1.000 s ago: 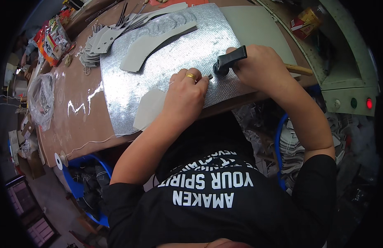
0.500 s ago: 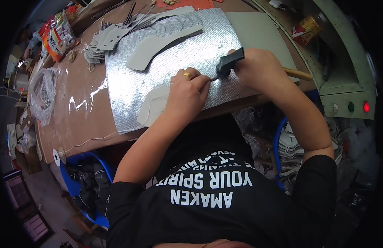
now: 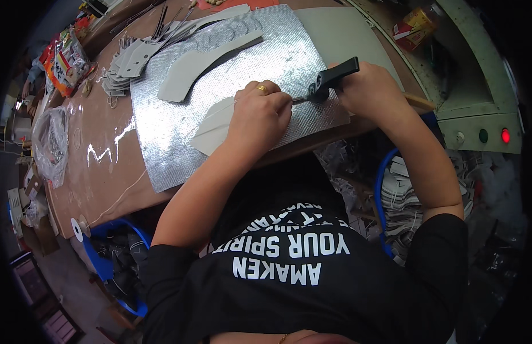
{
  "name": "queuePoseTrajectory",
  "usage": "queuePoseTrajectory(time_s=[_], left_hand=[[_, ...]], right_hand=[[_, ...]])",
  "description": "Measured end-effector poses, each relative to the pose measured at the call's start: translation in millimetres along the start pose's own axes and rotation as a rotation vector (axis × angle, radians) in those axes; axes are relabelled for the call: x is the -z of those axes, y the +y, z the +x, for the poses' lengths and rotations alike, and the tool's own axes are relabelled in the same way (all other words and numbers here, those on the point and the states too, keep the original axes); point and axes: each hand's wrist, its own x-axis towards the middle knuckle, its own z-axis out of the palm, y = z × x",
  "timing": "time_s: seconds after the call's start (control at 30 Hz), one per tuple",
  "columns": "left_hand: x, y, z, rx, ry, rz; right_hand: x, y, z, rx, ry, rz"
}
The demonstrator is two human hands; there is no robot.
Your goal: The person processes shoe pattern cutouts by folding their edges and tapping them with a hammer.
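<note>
My right hand (image 3: 366, 89) is closed around a hammer (image 3: 336, 75) with a black metal head, its wooden handle (image 3: 419, 103) coming out behind the hand. My left hand (image 3: 259, 117) pinches a thin metal rod (image 3: 299, 100), whose visible end is by the hammer head; whether they touch I cannot tell. Under my left hand lies a pale grey cut piece (image 3: 214, 127), partly covered by the hand and forearm. Both hands are over a shiny silver textured sheet (image 3: 154, 135) on the table. A second, curved pale piece (image 3: 188, 66) lies farther back on the sheet.
A pile of pale cut pieces (image 3: 128, 63) sits at the back left, near a clear plastic bag (image 3: 51, 143) and a colourful packet (image 3: 65, 63). A green machine (image 3: 478, 123) with a lit red lamp borders the right. Blue-rimmed containers (image 3: 386, 200) stand below the table edge.
The view has shifted slightly, moving the table things left. The hammer head has tilted a little and sits slightly farther right in the picture. Both hands keep their grips.
</note>
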Motion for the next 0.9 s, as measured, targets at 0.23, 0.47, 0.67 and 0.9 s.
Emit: queuePoseTrajectory(time_s=[0.23,0.47,0.67,0.9], left_hand=[[11.2,-2.3,0.9,0.089,-0.134,-0.003],[24.1,-7.8,-4.7,0.179,-0.147,-0.029],[33.1,-12.9,-12.9,0.264,-0.132,-0.108],[44.6,-21.8,-29.3,0.099,-0.075,0.07]], right_hand=[[-10.9,-8.5,8.3,0.035,-0.036,0.053],[15.2,-34.0,17.8,0.115,0.004,0.085],[17.5,-48.2,25.7,0.199,0.011,0.08],[18.7,-62.7,31.4,0.246,-0.008,-0.029]])
